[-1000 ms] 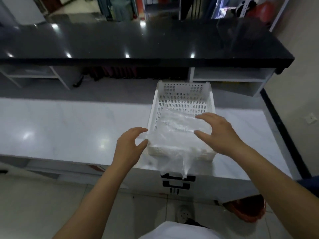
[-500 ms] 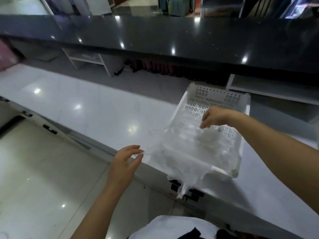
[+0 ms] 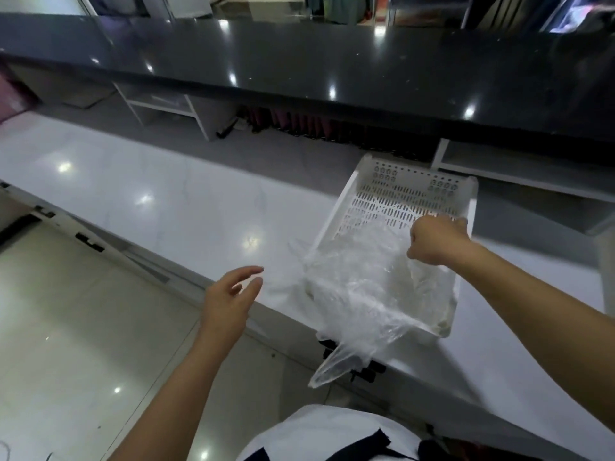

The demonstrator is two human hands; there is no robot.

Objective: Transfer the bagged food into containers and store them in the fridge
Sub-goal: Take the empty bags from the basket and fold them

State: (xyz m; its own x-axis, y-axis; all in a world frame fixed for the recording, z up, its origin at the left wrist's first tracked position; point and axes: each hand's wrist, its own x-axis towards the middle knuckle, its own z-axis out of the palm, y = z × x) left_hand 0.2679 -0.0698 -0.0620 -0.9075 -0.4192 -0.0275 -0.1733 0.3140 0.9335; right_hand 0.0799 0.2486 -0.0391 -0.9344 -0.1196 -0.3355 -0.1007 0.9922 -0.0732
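Resting on the white desk, near its front edge, is a white perforated tray with slotted floor and low walls. A clear plastic bag lies crumpled over the near half of the tray; one end of it spills past the tray's front wall and hangs over the desk edge, tapering to a point in front of a dark drawer handle. Whether the bag holds any food cannot be told from this view.

Right hand: fingers curled into a fist, pinching the far part of the bag above the tray floor. The film is drawn up toward this hand.

Left hand: fingers straight and slightly spread, holding nothing. It hovers at the desk's front edge, just left of the bag and apart from it.

Behind the desk runs a raised black counter with glossy reflections. White shelf units sit beneath it. A pale tiled floor shows at lower left. A white garment with dark trim shows at the bottom edge.
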